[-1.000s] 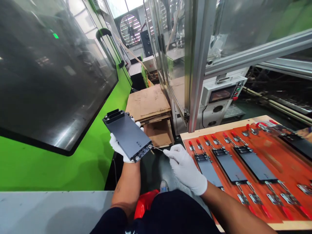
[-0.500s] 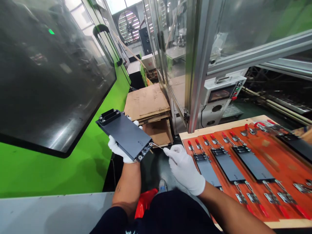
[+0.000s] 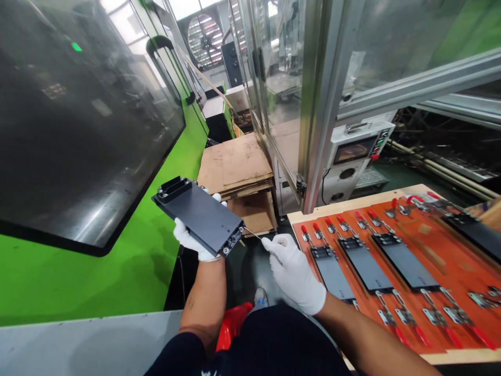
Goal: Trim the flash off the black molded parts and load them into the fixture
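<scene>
My left hand (image 3: 191, 241), in a white glove, grips a dark grey flat panel (image 3: 199, 214) from beneath and holds it tilted in the air. A black ribbed block sits at the panel's far end and small metal fittings at its near end. My right hand (image 3: 294, 271), also gloved, pinches a thin metal pick (image 3: 252, 233). The pick's tip touches the panel's near right corner.
An orange jig board (image 3: 438, 256) on my right holds several similar grey panels (image 3: 366, 266) under red-handled toggle clamps. A green machine with a dark window (image 3: 78, 130) stands at left. Stacked cardboard (image 3: 238, 167) lies ahead on the floor. An aluminium-framed enclosure (image 3: 317, 104) rises at centre right.
The panel has tilted flatter and shifted slightly left in my left hand. My right hand stays at the panel's near corner with the pick.
</scene>
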`<state>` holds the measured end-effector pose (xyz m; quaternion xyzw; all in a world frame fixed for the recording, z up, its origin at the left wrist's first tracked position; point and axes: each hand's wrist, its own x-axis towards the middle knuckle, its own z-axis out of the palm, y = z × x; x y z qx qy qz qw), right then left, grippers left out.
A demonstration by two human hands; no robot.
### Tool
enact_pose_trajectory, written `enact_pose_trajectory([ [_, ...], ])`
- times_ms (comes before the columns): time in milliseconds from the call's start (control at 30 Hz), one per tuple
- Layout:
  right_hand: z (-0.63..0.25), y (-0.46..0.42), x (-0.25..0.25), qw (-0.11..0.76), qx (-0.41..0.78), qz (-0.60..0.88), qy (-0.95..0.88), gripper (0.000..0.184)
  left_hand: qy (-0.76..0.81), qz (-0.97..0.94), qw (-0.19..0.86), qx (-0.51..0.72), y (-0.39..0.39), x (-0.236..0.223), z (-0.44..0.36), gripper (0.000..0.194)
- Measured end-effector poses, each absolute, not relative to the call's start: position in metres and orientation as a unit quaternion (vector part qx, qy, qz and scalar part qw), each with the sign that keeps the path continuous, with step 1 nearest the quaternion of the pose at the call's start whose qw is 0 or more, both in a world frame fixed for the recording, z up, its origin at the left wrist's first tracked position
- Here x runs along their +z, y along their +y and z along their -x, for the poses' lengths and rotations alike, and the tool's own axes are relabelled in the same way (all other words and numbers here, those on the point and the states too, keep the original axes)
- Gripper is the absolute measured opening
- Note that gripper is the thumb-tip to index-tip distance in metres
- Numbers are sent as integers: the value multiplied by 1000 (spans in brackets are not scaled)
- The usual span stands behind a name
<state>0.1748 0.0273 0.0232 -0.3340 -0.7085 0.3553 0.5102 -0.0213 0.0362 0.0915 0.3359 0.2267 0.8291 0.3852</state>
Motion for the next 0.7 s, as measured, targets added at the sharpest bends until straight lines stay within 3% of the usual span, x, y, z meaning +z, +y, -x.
enact_pose_trajectory([
  [133,-174,25,32,370,618,324,-613,22,231,-328,377,835,37,89,23,67],
  [200,-177,26,37,331,666,322,-586,25,231,-316,375,840,38,88,22,65],
  [367,-186,20,42,518,391,265,-713,25,239,-302,377,842,40,89,18,61],
  [467,-189,16,38,519,274,214,-781,39,234,-309,375,842,41,91,14,60],
  [567,-190,17,34,483,207,232,-819,43,234,-309,379,841,41,93,10,61],
  [700,-186,18,33,476,265,255,-799,34,242,-307,376,840,44,93,8,62],
])
